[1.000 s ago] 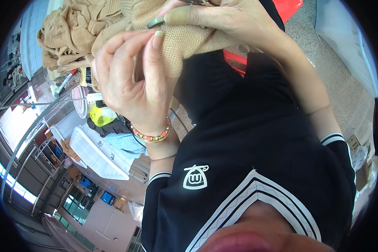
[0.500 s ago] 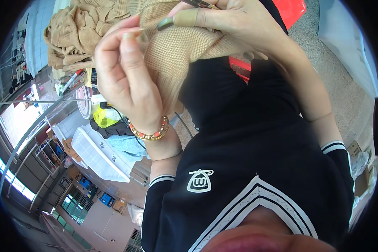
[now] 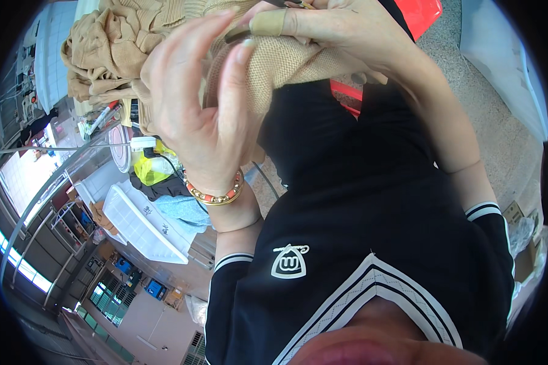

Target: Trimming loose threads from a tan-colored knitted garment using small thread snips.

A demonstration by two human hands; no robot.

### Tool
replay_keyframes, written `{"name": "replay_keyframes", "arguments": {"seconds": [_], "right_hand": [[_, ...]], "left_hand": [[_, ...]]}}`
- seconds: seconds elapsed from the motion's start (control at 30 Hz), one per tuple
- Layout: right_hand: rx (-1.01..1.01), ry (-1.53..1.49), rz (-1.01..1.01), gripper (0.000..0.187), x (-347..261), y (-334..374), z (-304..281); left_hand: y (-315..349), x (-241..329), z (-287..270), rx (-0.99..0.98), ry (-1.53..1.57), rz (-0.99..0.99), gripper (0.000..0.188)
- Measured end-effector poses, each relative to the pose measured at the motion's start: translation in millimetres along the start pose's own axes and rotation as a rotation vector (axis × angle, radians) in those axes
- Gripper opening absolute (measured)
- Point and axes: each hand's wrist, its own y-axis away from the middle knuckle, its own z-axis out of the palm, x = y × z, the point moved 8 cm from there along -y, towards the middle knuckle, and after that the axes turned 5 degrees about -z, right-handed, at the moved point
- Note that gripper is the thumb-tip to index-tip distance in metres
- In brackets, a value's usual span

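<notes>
A tan knit garment piece (image 3: 280, 61) hangs in front of me, gripped by my right hand (image 3: 353, 33). Yellowish tape (image 3: 268, 24) wraps a digit of that hand, and a dark glossy tip (image 3: 237, 33) juts past it; whether nail or blade I cannot tell. A slim dark metal tool (image 3: 295, 3) also shows at this hand, cut off by the top edge, its kind unclear. My left hand (image 3: 195, 103), wearing bracelets, is beside the knit, slightly blurred. Its thumb and fingers are apart, with knit visible between them.
More tan knitwear (image 3: 109, 48) lies heaped at the upper left. Below it stand a white plastic crate (image 3: 143, 225), a blue cloth (image 3: 182, 210) and a yellow bag (image 3: 149, 170). A white plug block (image 3: 143, 143) hangs on a cable. Red plastic (image 3: 423, 18) shows at the upper right, near a translucent bin (image 3: 499, 61).
My left hand's thumb and fingers were close together near the knit's edge; now they have spread, and the hand has shifted over the knit. My right hand has barely moved.
</notes>
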Motion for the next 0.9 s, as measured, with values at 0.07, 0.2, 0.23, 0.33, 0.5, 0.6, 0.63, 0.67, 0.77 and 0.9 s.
{"name": "replay_keyframes", "arguments": {"seconds": [0.07,0.2,0.23,0.33,0.5,0.6,0.63,0.67,0.77,0.9], "right_hand": [[-0.097,-0.065,0.007,0.027,21,-2,1],[0.073,-0.071,-0.191,0.025,-18,1,-11],[0.073,-0.070,-0.193,0.025,-15,3,-11],[0.101,-0.043,-0.260,0.022,-13,11,-17],[0.215,-0.138,-0.749,0.023,-15,23,-8],[0.202,0.009,-0.570,0.025,-28,24,-19],[0.129,0.129,-0.361,0.026,-23,20,-17],[0.127,0.124,-0.361,0.026,-13,18,-11],[0.289,-0.029,-0.766,0.026,-25,33,-18],[0.160,-0.079,-0.591,0.030,-23,13,-10]], "left_hand": [[-2,-3,9,-0.129,0.100,-0.018,0.018],[-4,-11,9,-0.121,0.101,-0.097,0.018],[-4,-14,9,-0.079,0.128,-0.089,0.023],[-4,-13,11,-0.115,0.046,-0.002,0.025],[-10,-9,18,-0.194,0.044,0.079,0.017],[-15,-14,18,-0.308,0.101,0.046,0.014],[-17,-18,17,-0.322,0.067,0.064,0.011],[-20,-21,14,-0.324,0.064,0.061,0.011],[-31,-8,14,-0.415,0.025,0.229,0.010],[-30,-9,17,-0.399,0.019,0.177,0.013]]}}
